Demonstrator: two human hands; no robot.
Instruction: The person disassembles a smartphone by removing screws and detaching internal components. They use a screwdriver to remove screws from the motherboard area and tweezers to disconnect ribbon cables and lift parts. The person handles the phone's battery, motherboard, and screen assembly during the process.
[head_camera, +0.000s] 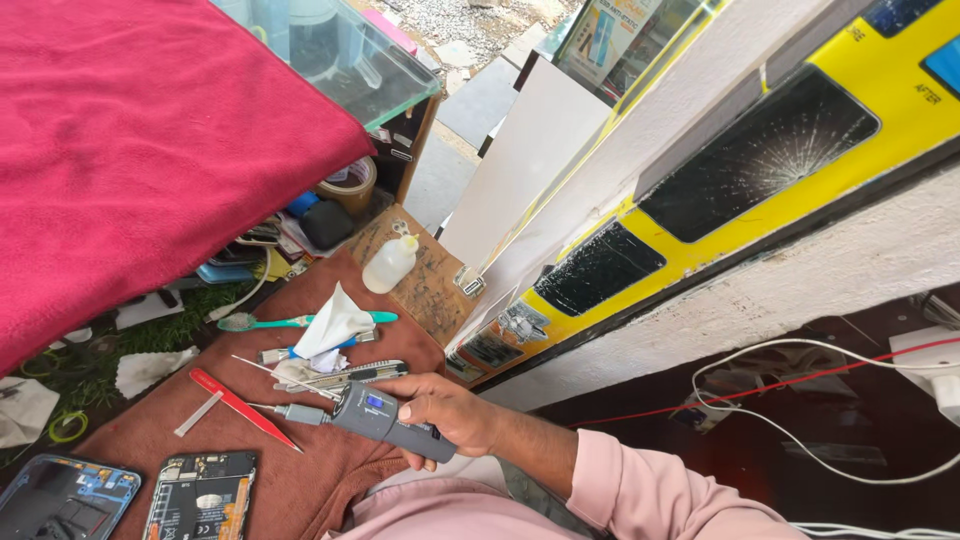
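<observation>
One of the hands (440, 412) — the right, pink-sleeved — grips a grey electric screwdriver (385, 419) over the brown cloth-covered surface (330, 470); two opened phones (200, 497) lie beside; farther off, a white plastic squeeze bottle (390, 264) — upright.

1. Electric screwdriver (385, 418) in the right hand (447, 412): matt grey plastic body, shiny metal bit.
2. Brown mat (330, 470) under it looks like soft matt cloth.
3. Just beyond the screwdriver, white crumpled tissue (333, 322), pretty papery.
4. Squeeze bottle (390, 264) further off: translucent smooth plastic.
</observation>
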